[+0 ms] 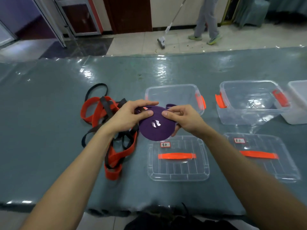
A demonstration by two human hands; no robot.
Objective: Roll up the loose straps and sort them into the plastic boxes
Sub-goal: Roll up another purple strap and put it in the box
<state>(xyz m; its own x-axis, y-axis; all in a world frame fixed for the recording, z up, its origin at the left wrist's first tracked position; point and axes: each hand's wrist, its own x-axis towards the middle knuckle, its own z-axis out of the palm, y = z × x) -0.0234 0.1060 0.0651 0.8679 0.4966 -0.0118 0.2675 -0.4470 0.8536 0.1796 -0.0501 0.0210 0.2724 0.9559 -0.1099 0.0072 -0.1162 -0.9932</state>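
Observation:
A purple strap (155, 128), wound into a flat disc-shaped roll, is held above the table between both hands. My left hand (127, 116) grips its left edge, thumb pressed on the top face. My right hand (184, 118) holds the right edge, thumb on top and fingers curled beneath. A short purple tail (170, 106) sticks out behind the roll. A tangle of loose orange and black straps (109, 130) lies on the table to the left. An open clear plastic box (174, 97) with orange latches stands just behind the roll; a second open box (249, 101) stands to its right.
Two clear lids with orange handles and paper labels lie in front: one (178, 158) below the roll, another (260, 155) to the right. A white box (299, 100) sits at the right edge. Beyond the grey-covered table (49, 113), a person (207, 20) sweeps the floor.

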